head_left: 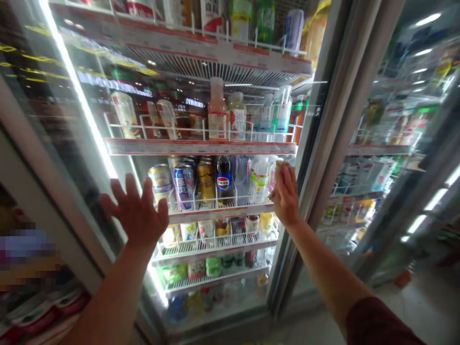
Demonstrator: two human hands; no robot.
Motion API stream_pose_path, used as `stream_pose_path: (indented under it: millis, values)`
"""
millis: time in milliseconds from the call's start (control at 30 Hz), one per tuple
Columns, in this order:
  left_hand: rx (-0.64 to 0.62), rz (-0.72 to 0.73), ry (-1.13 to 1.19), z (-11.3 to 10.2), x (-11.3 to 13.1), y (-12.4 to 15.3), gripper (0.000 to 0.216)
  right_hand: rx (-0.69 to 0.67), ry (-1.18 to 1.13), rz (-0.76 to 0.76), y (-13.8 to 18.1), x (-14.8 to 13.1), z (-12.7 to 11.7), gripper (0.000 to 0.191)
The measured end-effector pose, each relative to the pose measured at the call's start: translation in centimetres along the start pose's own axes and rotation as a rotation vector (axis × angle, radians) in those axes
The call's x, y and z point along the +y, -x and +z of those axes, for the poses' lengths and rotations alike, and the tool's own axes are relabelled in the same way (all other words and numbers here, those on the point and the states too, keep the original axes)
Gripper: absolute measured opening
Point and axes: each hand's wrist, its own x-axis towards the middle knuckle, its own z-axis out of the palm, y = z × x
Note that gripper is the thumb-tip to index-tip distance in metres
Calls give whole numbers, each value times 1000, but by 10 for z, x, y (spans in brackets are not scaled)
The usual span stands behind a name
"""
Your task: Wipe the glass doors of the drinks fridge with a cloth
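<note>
I face a lit drinks cooler with wire shelves behind a glass front that shows reflections. My left hand is raised with its fingers spread wide, palm toward the glass, just left of a row of cans. My right hand is up at the right end of the same shelf, fingers stretched upward and close together, beside clear bottles and the door frame. Neither hand holds anything. A dark Pepsi bottle stands between the two hands.
The shelf above carries tall juice and tea bottles, and the lower shelves hold small cups and cartons. A second cooler stands to the right. A slanted glass panel is on the left, with red packs below it.
</note>
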Motion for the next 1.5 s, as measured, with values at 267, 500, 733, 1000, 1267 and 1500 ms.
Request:
stream_pose_path:
  millis: [267,500,733,1000,1267,1500]
  values:
    - [31,59,-31,7,9,-20,67,8,-33,136,45,-44,17,68]
    - [-12,46,-28,3,7,-18,70,66,-90,88,-41,-45,34,72]
    - [-59,-19,63,3,8,-17,69,-17,-101,0,2,-94,41,71]
    - [-72,-29,92,1,7,-16,67,31,-91,60,-63,-124,66,78]
    - [-153,-104,192,-2,9,-15,64,-111,-148,-29,-48,-167,75,78]
    - [-172,-124,207,-6,11,-18,62,-51,-205,32,-67,-191,92,74]
